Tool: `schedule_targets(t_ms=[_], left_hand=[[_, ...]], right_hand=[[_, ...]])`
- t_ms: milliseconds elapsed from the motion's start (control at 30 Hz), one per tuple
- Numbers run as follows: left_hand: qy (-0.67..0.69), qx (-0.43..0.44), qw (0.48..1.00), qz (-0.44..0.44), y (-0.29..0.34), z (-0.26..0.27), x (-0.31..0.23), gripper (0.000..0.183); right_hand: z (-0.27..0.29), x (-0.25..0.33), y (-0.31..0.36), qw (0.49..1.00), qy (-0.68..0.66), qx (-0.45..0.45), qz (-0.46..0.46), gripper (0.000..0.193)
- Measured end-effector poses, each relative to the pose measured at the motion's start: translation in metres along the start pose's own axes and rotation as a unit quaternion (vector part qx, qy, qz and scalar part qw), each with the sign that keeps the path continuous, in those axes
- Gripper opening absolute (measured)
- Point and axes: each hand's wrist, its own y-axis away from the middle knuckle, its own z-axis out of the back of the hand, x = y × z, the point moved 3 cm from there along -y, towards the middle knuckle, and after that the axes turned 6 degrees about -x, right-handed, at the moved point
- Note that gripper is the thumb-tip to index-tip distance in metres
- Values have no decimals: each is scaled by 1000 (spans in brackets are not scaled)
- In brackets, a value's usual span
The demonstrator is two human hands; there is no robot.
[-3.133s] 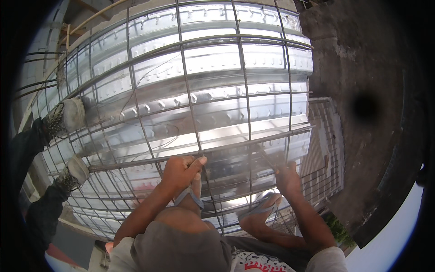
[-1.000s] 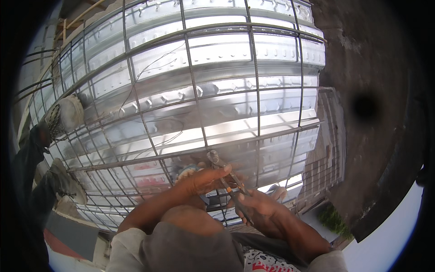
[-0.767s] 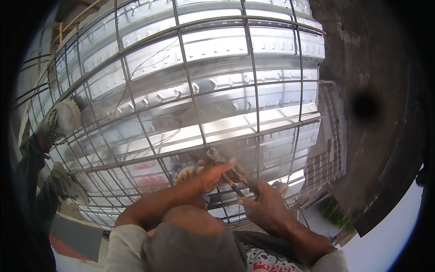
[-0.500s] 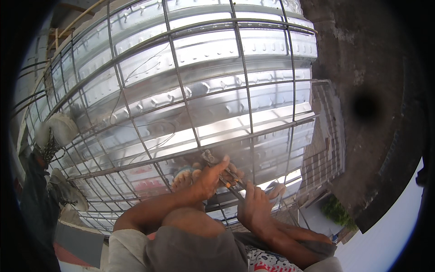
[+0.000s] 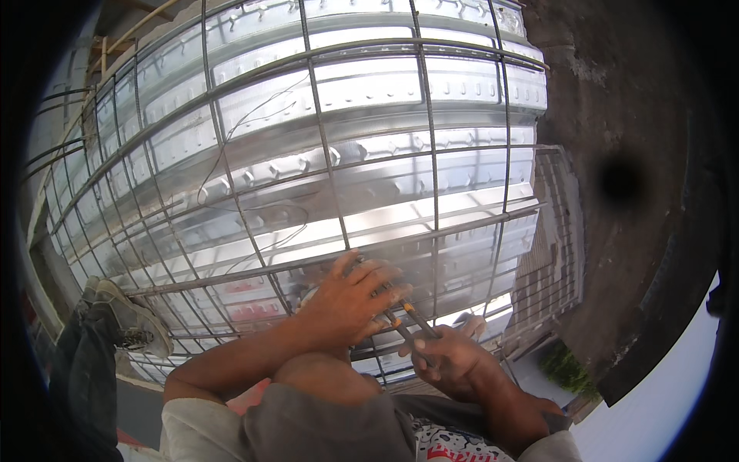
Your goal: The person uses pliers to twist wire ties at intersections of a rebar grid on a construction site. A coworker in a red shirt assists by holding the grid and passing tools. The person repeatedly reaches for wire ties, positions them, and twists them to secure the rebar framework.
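Observation:
My right hand (image 5: 454,358) is closed round the long dark handles of a pair of pincers (image 5: 402,317) with orange marks. The two handles stand slightly apart. My left hand (image 5: 350,300) lies over the head of the tool, its fingers apart and stretched across it, so the jaws are hidden. Just beyond these fingertips runs a bar of the steel rebar mesh (image 5: 346,248), close to a crossing. Whether a tie wire is under the left hand cannot be seen. My bent knee (image 5: 327,377) is just below my left forearm.
Ribbed shiny metal decking (image 5: 362,81) lies under the mesh. A loose thin wire (image 5: 223,158) curls over it at the left. Another person's shoe (image 5: 137,319) stands on the mesh at far left. The decking ends at right beside a dark wall (image 5: 616,254).
My left hand has turned over and spread its fingers above the tool head. The pincers' handles show more gap. At far left, the other person's feet have shifted downward in view.

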Motion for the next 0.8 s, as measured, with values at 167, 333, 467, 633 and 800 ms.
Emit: schedule_targets(t_ms=[167, 333, 467, 633, 800], left_hand=[[-38, -48, 987, -148, -20, -58, -4, 35], [25, -57, 994, -92, -28, -71, -2, 18], [57, -75, 992, -88, -31, -67, -4, 17], [51, -63, 995, -65, -34, -73, -3, 15], [31, -25, 998, -58, -37, -76, -4, 16]], right_hand=[[17, 11, 0, 993, 117, -24, 20, 41], [39, 13, 32, 965, 165, -110, 171, 54], [45, 8, 58, 891, 351, -175, 229, 56], [48, 2, 90, 903, 368, -187, 116, 47], [71, 35, 154, 717, 502, -403, 268, 34]])
